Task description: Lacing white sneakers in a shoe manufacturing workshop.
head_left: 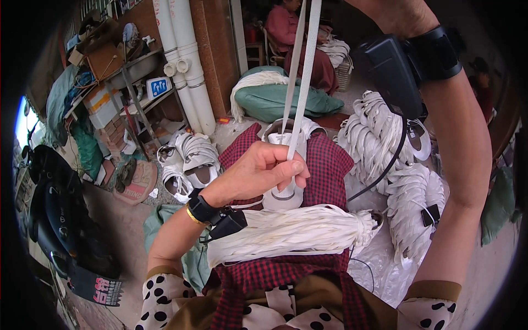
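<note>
A white shoe [283,202] rests on my lap over a red-and-black checked apron [330,170], its toe toward me. Above the shoe, my left hand [272,171] has its thumb and fingers closed on a flat white shoelace [304,93]. Two taut strands rise from the shoe and leave the picture at the top. My right hand [393,15] is raised high at the upper edge, its fingers cut off from view. A thick bundle of white laces [297,232] lies across my lap, nearer to me than the shoe.
White shoes [190,159] are piled on the floor at the left. Heaped lace bundles [415,206] lie on clear plastic at the right. Ahead is a green sack [269,96], with a seated person [291,33] beyond. A cluttered shelf [143,102] and a dark scooter [66,220] stand left.
</note>
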The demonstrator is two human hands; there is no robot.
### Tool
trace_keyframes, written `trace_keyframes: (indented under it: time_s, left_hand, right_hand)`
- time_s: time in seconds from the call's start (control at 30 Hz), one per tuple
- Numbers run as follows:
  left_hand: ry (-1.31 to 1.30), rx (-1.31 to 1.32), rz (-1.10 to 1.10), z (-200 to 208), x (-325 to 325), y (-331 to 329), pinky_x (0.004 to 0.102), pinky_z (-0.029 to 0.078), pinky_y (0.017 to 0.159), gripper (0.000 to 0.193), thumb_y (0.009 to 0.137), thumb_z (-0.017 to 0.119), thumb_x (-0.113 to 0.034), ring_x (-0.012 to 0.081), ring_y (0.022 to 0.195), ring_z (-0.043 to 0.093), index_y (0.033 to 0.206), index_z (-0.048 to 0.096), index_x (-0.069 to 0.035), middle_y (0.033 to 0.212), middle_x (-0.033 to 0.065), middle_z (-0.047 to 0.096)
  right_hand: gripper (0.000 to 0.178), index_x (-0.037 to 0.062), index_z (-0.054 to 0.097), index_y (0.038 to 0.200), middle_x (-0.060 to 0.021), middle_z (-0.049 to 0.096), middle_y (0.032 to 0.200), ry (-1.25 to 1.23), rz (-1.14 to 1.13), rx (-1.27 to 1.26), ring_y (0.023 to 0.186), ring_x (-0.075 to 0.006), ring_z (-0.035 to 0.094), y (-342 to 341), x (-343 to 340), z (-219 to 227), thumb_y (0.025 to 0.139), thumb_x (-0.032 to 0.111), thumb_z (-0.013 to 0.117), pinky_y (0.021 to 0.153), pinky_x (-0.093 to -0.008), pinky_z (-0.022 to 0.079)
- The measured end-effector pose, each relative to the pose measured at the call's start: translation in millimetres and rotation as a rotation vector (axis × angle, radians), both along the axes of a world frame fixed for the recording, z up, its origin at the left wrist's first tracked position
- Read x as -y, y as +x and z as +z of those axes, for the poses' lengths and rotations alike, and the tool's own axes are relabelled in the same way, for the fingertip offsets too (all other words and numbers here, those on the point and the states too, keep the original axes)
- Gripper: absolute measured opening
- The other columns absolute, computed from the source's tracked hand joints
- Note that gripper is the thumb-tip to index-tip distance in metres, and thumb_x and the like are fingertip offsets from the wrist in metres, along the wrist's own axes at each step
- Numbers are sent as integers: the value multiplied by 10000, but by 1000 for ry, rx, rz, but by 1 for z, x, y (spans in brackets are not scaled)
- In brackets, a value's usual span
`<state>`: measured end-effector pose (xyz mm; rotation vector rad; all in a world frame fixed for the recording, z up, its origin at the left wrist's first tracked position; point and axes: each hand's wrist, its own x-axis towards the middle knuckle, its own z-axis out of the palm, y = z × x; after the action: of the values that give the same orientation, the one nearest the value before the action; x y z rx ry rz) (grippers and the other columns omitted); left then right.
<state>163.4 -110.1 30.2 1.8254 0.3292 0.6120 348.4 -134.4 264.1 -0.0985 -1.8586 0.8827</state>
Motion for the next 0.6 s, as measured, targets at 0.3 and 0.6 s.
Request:
trace_keyframes:
  time_s: [0.3, 0.6]
  left_hand:
    - [-464, 780, 537, 1, -92, -177, 193, 370, 498, 180, 1075, 441, -217, 65, 644, 407, 1046, 525, -61, 760, -35, 419]
    - [609, -747, 1238, -155, -156, -251, 335, 507, 561, 278, 871, 695, -250, 236, 614, 647, 952, 654, 13, 863, 115, 696]
  right_hand:
    - [260, 46, 563, 906, -75, 620, 864, -468, -579, -323, 874, -220, 665, 279, -87, -132, 1021, 233, 425, 724, -278, 521]
    - [256, -75, 618, 1032, -258, 689, 923, -89, -1241, 976, 859, -399, 689, 224, -76, -298, 806, 46, 615, 750, -457, 545]
